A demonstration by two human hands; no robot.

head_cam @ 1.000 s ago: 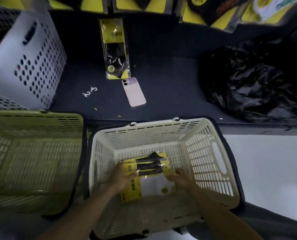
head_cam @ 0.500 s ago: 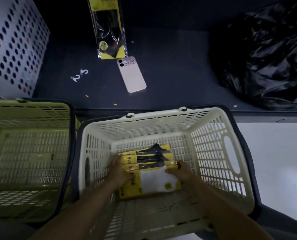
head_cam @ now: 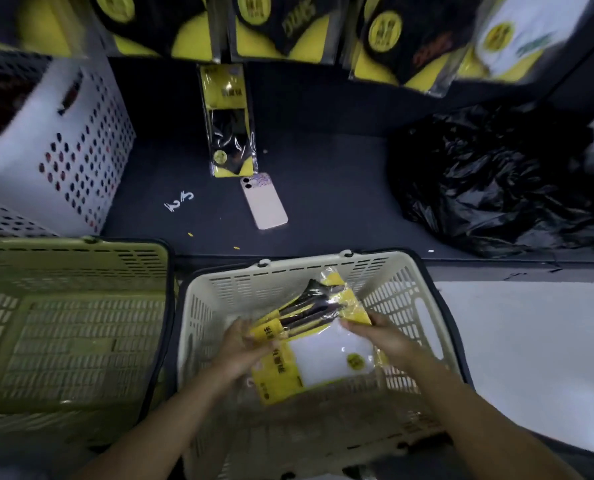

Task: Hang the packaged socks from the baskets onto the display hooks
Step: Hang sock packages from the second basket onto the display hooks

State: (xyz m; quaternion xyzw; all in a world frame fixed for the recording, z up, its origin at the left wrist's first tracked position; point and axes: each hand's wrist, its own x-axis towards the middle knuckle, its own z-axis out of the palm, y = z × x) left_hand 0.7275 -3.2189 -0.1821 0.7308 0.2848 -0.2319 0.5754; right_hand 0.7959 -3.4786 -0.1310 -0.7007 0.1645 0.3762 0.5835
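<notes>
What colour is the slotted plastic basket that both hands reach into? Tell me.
The slotted plastic basket is cream-white; the head view shows it best.

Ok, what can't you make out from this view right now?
Head view, top edge: the display hooks are cut off, and the hanging packs are blurred.
Head view, cream basket: the count of sock packs held by the left hand and right hand is unclear because they overlap.
Head view, white bin: its wall hides the contents.
Head view, black bag: it is opaque, so its contents are hidden.
</notes>
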